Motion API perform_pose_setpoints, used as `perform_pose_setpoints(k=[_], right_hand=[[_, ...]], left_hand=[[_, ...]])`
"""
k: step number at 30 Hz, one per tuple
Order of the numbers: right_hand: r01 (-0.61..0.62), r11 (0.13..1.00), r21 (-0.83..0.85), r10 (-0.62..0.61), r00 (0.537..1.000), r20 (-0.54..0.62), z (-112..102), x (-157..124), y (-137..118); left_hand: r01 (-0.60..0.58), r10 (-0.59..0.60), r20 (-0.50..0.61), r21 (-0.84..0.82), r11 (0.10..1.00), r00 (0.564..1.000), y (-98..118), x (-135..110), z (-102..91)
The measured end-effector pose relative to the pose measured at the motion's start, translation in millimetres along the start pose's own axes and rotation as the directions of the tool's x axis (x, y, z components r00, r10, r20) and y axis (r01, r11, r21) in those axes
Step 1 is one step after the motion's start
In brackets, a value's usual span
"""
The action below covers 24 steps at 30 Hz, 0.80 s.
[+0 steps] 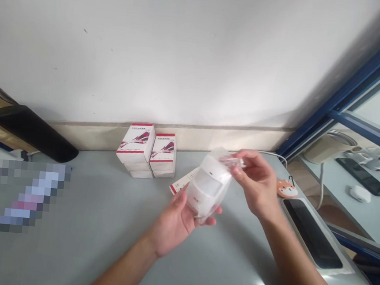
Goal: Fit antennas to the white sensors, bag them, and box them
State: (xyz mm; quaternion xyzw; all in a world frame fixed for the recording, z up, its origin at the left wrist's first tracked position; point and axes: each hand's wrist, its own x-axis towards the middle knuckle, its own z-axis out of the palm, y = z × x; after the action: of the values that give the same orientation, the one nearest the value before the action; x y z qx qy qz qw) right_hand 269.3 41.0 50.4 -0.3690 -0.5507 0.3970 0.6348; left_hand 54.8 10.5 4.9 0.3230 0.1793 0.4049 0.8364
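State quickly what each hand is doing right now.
Left hand: closed around the bagged white sensor, cradling it from below.
Right hand: closed, pinching the top of its clear bag.

Grey table [96, 223] bears stacked boxes [147, 154] and a phone [313, 233].

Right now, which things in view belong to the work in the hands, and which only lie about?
In use: white sensor, inside a clear bag, resting in the left hand; right hand pinches the bag's top. The flat box just behind it probably belongs too.
Lying about: stacked red-and-white boxes, dark phone, orange fox charm, black object at far left.
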Motion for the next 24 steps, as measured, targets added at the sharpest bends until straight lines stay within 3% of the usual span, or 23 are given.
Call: perform_pose_setpoints(k=[3, 7, 10, 14, 18, 19, 21, 24], right_hand=[[0.094, 0.995, -0.01, -0.095, 0.995, -0.043, -3, -4, -2], [0.127, 0.992, -0.012, -0.128, 0.989, -0.069, -2, -7, -8], [0.128, 0.991, 0.044, -0.12, 0.981, -0.155, -6, -4, -15], [0.121, 0.988, 0.096, -0.083, 0.94, -0.331, -32, 15, -13], [0.099, 0.99, 0.103, -0.032, 0.856, -0.516, -55, 35, 32], [0.033, 0.998, 0.058, 0.001, 0.867, -0.498, -56, 37, 48], [-0.167, 0.965, -0.2, 0.074, 0.912, -0.404, -54, 37, 79], [-0.235, 0.9, -0.366, 0.093, 0.926, -0.366, -47, 33, 106]], left_hand=[[0.06, -0.052, 0.083, -0.101, 0.993, 0.995, -8, -1, 6.5], [0.152, -0.141, 0.081, -0.155, 0.976, 0.987, -21, 0, 8.0], [0.151, -0.144, 0.053, -0.164, 0.975, 0.988, -23, 1, 6.8], [0.16, -0.155, 0.064, -0.088, 0.983, 0.986, -19, 1, 6.6], [0.199, -0.195, 0.139, -0.012, 0.98, 0.971, -17, -1, 6.8], [0.201, -0.199, 0.146, -0.003, 0.98, 0.969, -17, -1, 6.7], [0.175, -0.173, 0.132, -0.004, 0.985, 0.976, -17, -1, 5.9], [0.087, -0.087, 0.073, -0.001, 0.996, 0.994, -14, -1, 2.8]])
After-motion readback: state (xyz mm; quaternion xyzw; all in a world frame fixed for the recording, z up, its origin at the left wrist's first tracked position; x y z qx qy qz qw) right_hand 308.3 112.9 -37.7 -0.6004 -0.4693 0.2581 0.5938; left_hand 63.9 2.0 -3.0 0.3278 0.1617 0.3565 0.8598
